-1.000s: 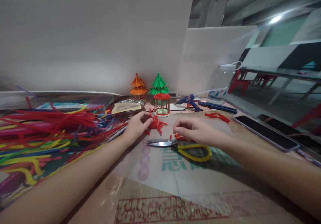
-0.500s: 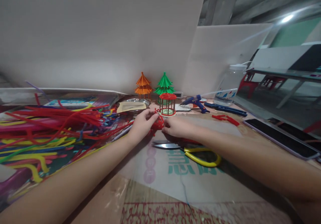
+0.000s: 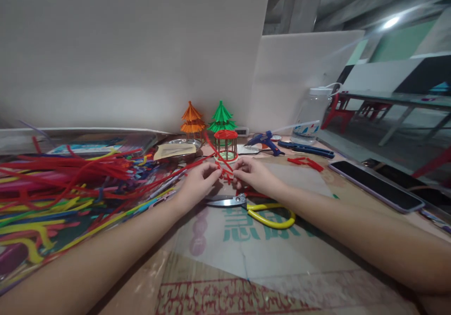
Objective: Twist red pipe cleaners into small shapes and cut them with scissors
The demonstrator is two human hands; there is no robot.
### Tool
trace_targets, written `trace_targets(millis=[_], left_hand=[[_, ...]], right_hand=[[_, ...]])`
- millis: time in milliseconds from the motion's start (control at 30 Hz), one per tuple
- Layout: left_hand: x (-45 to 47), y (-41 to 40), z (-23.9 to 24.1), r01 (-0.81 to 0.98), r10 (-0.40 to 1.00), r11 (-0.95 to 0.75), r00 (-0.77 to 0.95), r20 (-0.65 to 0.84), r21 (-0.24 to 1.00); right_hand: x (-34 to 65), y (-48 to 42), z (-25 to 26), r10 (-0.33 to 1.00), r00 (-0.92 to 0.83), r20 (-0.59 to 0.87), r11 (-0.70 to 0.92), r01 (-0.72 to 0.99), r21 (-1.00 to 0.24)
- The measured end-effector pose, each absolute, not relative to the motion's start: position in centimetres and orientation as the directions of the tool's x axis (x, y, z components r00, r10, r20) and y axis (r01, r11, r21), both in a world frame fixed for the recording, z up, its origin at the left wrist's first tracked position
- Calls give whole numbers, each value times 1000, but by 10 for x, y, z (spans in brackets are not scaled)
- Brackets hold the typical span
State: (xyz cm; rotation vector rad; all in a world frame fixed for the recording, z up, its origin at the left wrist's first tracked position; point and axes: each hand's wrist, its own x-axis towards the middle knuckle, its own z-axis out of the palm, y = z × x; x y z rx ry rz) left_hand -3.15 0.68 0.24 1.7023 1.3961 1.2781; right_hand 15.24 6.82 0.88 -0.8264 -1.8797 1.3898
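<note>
Low in front of the small red frame with posts, my two hands meet over red pipe-cleaner work. My left hand pinches a small red pipe-cleaner piece with several short ends sticking out. My right hand has its fingers curled at the lower end of a long red pipe cleaner, which slants up to the left past the frame. Exactly how the strip and the piece meet is hidden by the fingers. Yellow-handled scissors lie just below my hands.
Orange and green pagoda models stand behind. Many coloured pipe cleaners heap at left, near a metal dish. A blue glue gun, pliers, red offcuts, a phone and a bottle are at right.
A long red pipe cleaner now slants up from between my hands. My right hand has loosened from a tight curl and risen slightly. The view has turned a little right.
</note>
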Motion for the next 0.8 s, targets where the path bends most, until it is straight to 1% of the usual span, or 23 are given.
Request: trace_targets(millis=[133,300,400,467,533,667,800], left_hand=[[-30,3,3,449,950,-299,53,308,842],[-30,7,-1,445,939,-335,86,332,830],[-30,9,-2,428,941,-333,90,327,840],[-30,9,-2,410,945,-323,98,311,853],[-30,7,-1,399,945,-326,104,311,857],[-30,4,1,466,931,-359,114,347,809],[-30,5,0,458,937,-348,135,323,818]], right_hand=[[150,69,7,819,-555,145,189,23,-982],[152,71,4,827,-559,55,93,41,-995],[151,74,1,833,-551,54,65,1,-998],[150,75,0,823,-561,94,89,-36,-995],[149,74,1,803,-583,124,126,-38,-991],[151,68,5,786,-603,138,212,53,-976],[152,63,8,789,-601,128,268,149,-952]])
